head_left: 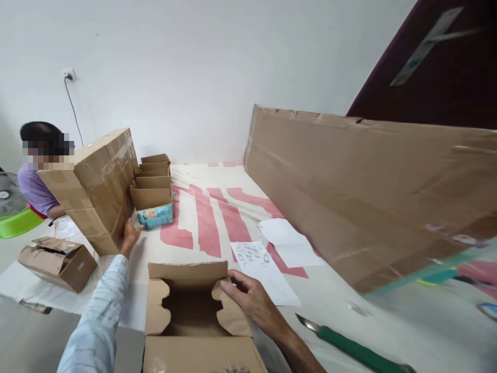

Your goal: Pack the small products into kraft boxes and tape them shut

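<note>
The open cardboard box [198,355], likely light and stiff, best held around its body, sits beside the right hand [256,303], which pinches a side flap [235,317]. The left hand [131,238] extends beside the blue packet [157,215], its grip unclear.

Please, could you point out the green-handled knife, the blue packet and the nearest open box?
Green-handled knife [355,348]: head view, on its handle.
Blue packet [156,216]: head view, its front face.
Nearest open box [198,352]: head view, panel nearest the camera.
</note>
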Demonstrator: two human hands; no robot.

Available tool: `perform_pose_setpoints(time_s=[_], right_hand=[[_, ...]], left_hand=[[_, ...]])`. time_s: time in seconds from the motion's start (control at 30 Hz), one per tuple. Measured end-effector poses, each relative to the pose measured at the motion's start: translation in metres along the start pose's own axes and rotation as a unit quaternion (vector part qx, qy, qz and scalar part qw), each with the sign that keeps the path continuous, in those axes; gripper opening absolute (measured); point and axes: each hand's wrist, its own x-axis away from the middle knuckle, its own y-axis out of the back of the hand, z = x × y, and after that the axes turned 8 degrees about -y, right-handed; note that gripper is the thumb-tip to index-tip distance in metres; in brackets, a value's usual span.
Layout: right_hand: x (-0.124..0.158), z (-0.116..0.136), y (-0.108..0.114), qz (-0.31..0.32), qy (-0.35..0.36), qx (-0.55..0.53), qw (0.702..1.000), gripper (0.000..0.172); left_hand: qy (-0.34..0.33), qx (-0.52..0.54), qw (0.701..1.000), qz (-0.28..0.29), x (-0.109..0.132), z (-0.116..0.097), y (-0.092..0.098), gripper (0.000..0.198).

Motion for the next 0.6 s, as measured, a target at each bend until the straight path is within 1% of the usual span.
perform_pose_setpoints(time_s=[0.07,0.17,0.23,0.27,0.33,0.43,0.5,0.6], right_hand=[[0.001,0.000,-0.001,-0.013,-0.002,0.012,1.000,0.048],[0.003,0.003,-0.001,-0.029,-0.003,0.022,0.999,0.046],[0.004,0.006,-0.001,-0.043,-0.004,0.026,0.999,0.045],[0.005,0.007,0.000,-0.051,-0.006,0.026,0.998,0.045],[0.007,0.008,0.001,-0.072,-0.014,0.022,0.997,0.045],[0.009,0.009,0.004,-0.104,-0.031,0.020,0.994,0.048],[0.011,0.007,0.006,-0.114,-0.043,0.017,0.992,0.050],[0.012,0.000,0.012,-0.112,-0.057,0.005,0.992,0.049]], left_hand=[[0.003,-0.067,0.998,0.003,0.009,0.009,-0.010,0.039],[0.007,-0.134,0.990,0.049,0.019,0.016,-0.034,0.021],[0.007,-0.163,0.983,0.083,0.015,0.016,-0.052,0.009],[0.007,-0.175,0.980,0.095,0.010,0.014,-0.060,0.007],[0.008,-0.196,0.974,0.108,-0.003,0.011,-0.074,0.013],[0.021,-0.230,0.967,0.109,-0.026,0.008,-0.091,0.025],[0.034,-0.252,0.962,0.101,-0.038,0.009,-0.099,0.029],[0.052,-0.273,0.956,0.090,-0.052,0.013,-0.108,0.030]])
